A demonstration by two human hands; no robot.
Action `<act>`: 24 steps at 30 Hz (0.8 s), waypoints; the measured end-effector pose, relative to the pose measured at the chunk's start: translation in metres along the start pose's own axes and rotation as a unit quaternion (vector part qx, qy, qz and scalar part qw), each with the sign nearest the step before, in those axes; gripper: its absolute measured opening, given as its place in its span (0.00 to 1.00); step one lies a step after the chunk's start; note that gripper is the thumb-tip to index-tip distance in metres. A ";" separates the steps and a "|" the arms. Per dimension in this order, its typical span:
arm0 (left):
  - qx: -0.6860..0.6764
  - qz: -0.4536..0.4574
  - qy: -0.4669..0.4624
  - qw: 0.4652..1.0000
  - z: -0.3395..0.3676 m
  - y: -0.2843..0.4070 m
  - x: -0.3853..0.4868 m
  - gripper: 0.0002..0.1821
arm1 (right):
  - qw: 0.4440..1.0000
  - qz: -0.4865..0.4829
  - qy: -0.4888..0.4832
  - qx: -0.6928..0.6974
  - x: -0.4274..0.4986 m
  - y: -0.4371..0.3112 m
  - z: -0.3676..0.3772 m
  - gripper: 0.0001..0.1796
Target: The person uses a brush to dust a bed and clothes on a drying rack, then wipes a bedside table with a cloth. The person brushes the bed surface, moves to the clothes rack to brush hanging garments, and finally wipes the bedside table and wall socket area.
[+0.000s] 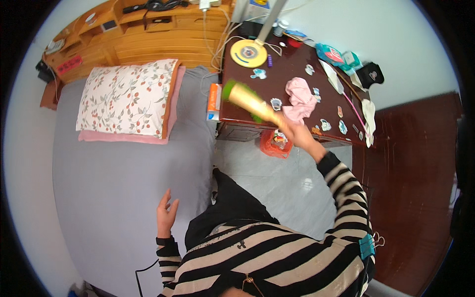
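Note:
A brush with green bristles and a yellowish wooden-looking back [249,101], blurred, is in my right hand [300,136], gripped by its handle above the front edge of the dark red desk [245,113]. Just beyond that hand a crumpled pink cloth [300,97] lies on the desktop. My left hand [167,214] holds nothing, its fingers apart over the grey bedsheet [111,178]. Farther up the bed rests a pillow with a berry print [126,98], on top of a pink one [122,137].
A lamp with a yellow base [248,54] and cables stand at the desk's back left. An orange box [214,102] sits between bed and desk. A red waste basket [275,148] is on the floor below. The wooden headboard [144,44] spans the bed's far end.

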State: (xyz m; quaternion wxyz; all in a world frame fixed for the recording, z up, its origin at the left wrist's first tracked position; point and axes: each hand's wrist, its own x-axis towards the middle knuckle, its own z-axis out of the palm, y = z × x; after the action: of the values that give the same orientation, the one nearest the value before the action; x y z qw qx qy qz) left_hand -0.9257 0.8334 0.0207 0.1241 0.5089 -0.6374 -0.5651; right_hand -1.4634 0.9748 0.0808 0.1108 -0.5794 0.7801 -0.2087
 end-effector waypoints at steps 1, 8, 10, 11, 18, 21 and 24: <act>0.012 0.012 -0.004 1.000 0.000 0.002 0.002 0.30 | 0.995 0.046 0.086 0.013 0.008 0.004 0.002 0.22; -0.016 0.051 0.016 0.998 0.001 0.020 -0.004 0.30 | 0.987 0.003 -0.121 0.110 -0.092 -0.036 0.073 0.29; -0.018 0.050 0.015 0.998 0.002 0.026 -0.008 0.30 | 0.971 0.101 -0.170 0.137 -0.124 -0.048 0.079 0.28; -0.009 0.053 0.008 0.998 0.003 0.029 -0.009 0.30 | 0.963 0.144 -0.179 0.141 -0.134 -0.049 0.075 0.28; 0.004 0.103 0.034 0.994 0.009 0.054 -0.003 0.30 | 0.912 0.246 0.286 0.160 -0.095 0.017 0.005 0.20; 0.018 0.092 0.067 0.993 0.007 0.058 -0.007 0.30 | 0.883 0.359 0.302 0.038 -0.097 0.071 -0.011 0.21; -0.003 0.098 0.106 0.990 0.011 0.063 -0.011 0.29 | 0.883 0.346 0.315 -0.040 -0.100 0.131 -0.018 0.19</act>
State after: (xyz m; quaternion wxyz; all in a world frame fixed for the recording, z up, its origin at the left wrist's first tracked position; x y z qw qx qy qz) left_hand -0.9605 0.8384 0.0749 0.2470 0.5005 -0.6659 -0.4951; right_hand -1.5528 1.1045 0.0304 -0.0991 -0.1805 0.9322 -0.2978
